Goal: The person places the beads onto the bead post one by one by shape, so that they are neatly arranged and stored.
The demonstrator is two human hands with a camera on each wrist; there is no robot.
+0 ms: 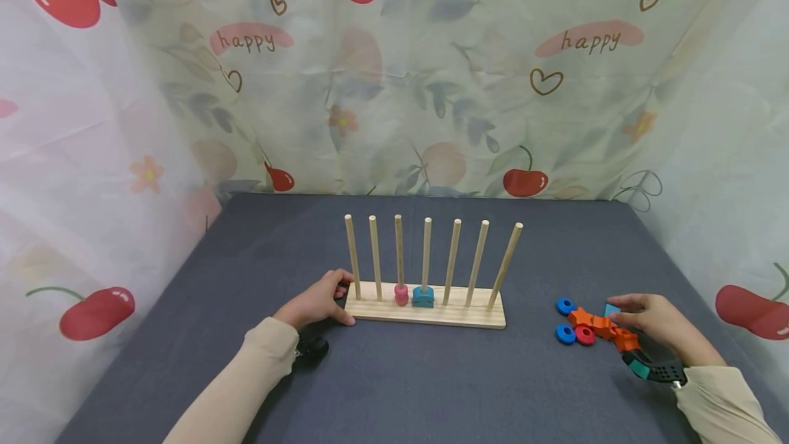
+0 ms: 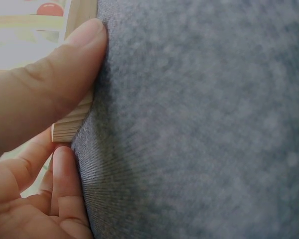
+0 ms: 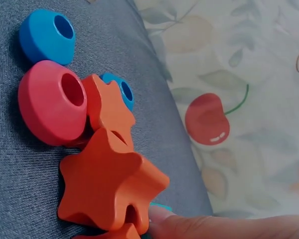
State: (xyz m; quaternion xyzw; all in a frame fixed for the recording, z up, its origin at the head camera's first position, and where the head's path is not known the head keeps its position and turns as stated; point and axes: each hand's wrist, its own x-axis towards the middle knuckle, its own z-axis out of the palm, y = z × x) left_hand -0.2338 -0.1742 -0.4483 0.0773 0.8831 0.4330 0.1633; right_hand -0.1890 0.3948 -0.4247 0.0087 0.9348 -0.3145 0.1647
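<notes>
Dark cloth-like desk [image 1: 394,389] underneath. Nearest, R hand [image 1: 659,326] pinches a light-blue pc [image 1: 611,309] by the fingertips, right beside orange stars [image 3: 102,179]; a low pull could snag the stars & set the red ring [image 3: 45,107] or blue rings [image 3: 40,42] rolling. Fingertip hold looks shallow, so pc might slip. L hand [image 1: 317,299] grips L end of wooden stand [image 1: 431,314], thumb in front; if that hold loosened, a bump on a tall peg [image 1: 452,259] could shift or tip it. Pink bead [image 1: 401,295] sits on 3rd peg from L, blue block [image 1: 423,298] on 4th. Far back: cherry-print curtain [image 1: 425,122].
</notes>
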